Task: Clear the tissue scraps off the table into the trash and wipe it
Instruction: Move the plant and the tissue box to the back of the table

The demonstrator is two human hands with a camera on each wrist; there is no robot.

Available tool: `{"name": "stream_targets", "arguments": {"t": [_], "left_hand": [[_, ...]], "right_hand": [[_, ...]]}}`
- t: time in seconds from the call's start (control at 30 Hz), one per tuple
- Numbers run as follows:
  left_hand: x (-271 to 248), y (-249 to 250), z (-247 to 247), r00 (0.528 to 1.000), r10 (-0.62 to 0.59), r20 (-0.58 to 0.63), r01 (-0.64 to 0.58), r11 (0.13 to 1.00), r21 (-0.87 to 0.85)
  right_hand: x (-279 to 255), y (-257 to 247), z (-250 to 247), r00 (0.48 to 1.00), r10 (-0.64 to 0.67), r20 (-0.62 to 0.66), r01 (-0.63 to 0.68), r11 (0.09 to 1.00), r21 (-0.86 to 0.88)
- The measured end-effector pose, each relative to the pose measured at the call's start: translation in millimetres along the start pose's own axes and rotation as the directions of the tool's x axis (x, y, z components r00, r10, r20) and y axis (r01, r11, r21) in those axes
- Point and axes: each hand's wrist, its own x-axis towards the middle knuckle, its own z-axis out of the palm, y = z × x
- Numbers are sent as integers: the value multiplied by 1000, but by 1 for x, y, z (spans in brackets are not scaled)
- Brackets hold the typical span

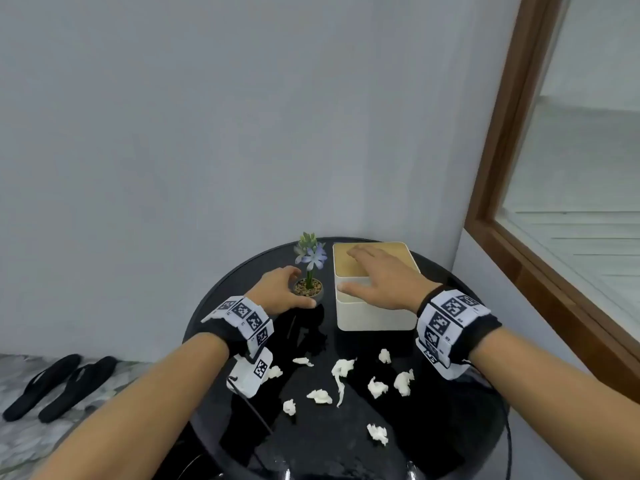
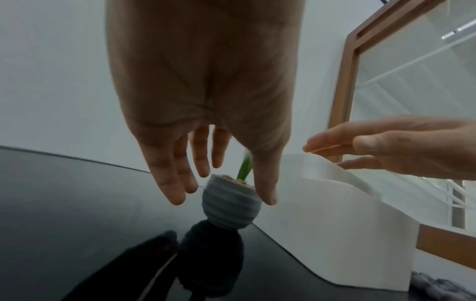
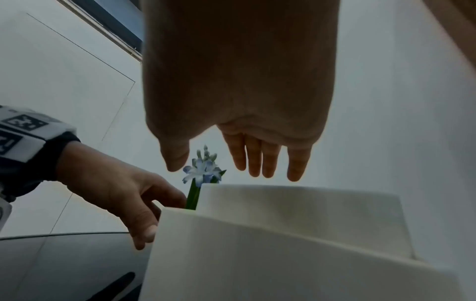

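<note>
- A white rectangular box with a pale wooden lid [image 1: 375, 313] stands at the upper right of the round glossy black table [image 1: 433, 427]; the lid covers the far part of the top, and the near part looks white, so what the box holds cannot be told.
- A small grey ribbed pot [image 2: 230, 205] in the centre of the left wrist view holds brown pebbles and one green stem with a pale blue flower [image 1: 311, 256]; it stands on the table just left of the box.
- The right hand [image 1: 381, 277] lies spread over the top of the box, fingers straight, holding nothing; in the right wrist view the fingertips [image 3: 297, 171] seem to hover just above the box's far edge, and contact cannot be told.
- The left hand [image 1: 278, 289] is loosely open round the pot, fingers on its left and thumb [image 2: 266, 189] on its right; the fingers are not closed on it, and whether the thumb touches is unclear.
- White crumpled tissue scraps [image 1: 341, 375] lie scattered over the lower middle of the table, nearer the camera than the box and the pot, apart from both hands.
- A pair of black sandals [image 1: 59, 386] lies on the floor at the lower left.
</note>
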Motion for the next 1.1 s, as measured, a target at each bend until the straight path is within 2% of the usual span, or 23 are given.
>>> {"name": "stream_targets", "arguments": {"t": [0.17, 0.43, 0.7, 1.1], "left_hand": [[8, 0, 8, 999, -27, 20, 27, 1000, 4], [10, -7, 12, 999, -40, -12, 39, 999, -31], [22, -8, 5, 998, -62, -31, 60, 997, -53], [85, -12, -11, 993, -69, -91, 63, 995, -73]], "right_hand": [[8, 2, 8, 999, 10, 39, -11, 1000, 14], [7, 6, 21, 999, -53, 13, 53, 997, -57], [12, 13, 32, 999, -48, 5, 49, 997, -63], [10, 13, 33, 998, -58, -30, 57, 998, -30]]}}
